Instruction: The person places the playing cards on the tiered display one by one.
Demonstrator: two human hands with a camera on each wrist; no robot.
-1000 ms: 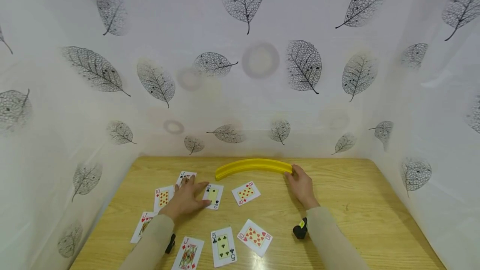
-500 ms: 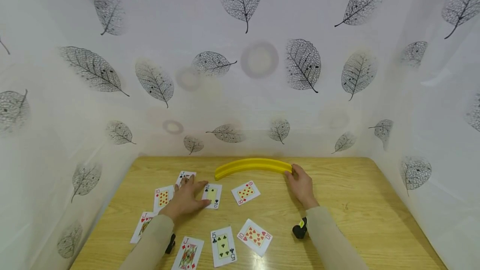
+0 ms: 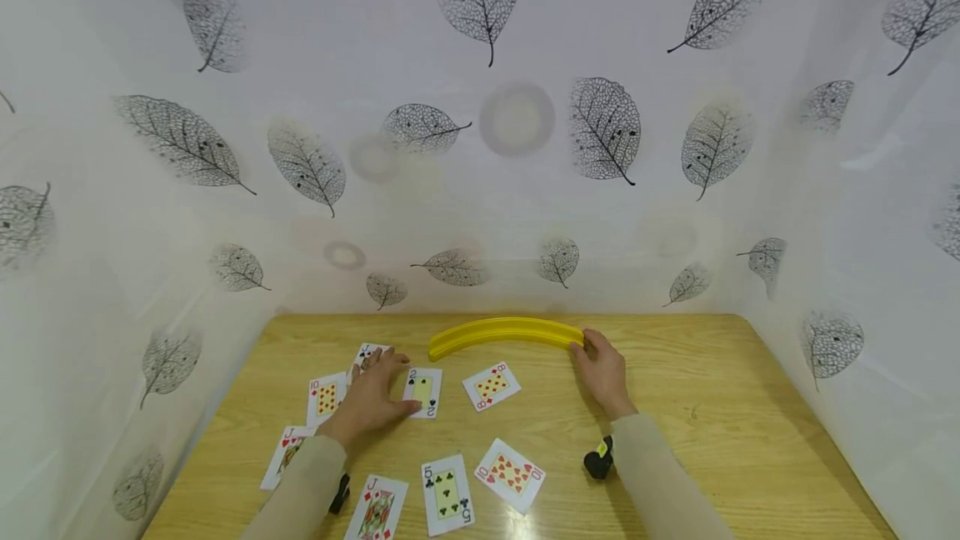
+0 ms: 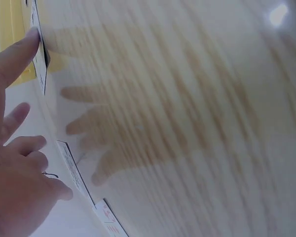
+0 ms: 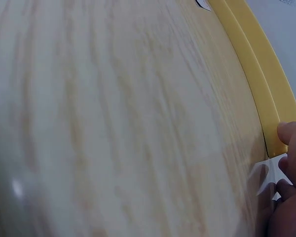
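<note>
My left hand [image 3: 373, 397] spreads over the cards at the back left. Its thumb tip touches the two of spades [image 3: 422, 387], also at the thumb in the left wrist view [image 4: 41, 64]. Under its fingers lies a black jack [image 3: 369, 350], partly covered, and the ten of diamonds [image 3: 325, 397] is just left of the hand. At the back, my right hand [image 3: 602, 375] grips the right end of a curved yellow card holder [image 3: 506, 330], thumb on its front face [image 5: 281, 111]. No cards stand in the holder.
The eight of diamonds [image 3: 492, 387] lies in front of the holder. Nearer are the ten of hearts [image 3: 511, 475], five of clubs [image 3: 448, 494] and jack of diamonds [image 3: 377, 508]. A red jack [image 3: 283, 457] is partly under the left forearm. A leaf-patterned curtain [image 3: 517, 215] surrounds the wooden table [image 3: 720, 407].
My left index finger has drawn back a little from the two of spades, which has shifted slightly left. My right hand and the card holder stay put.
</note>
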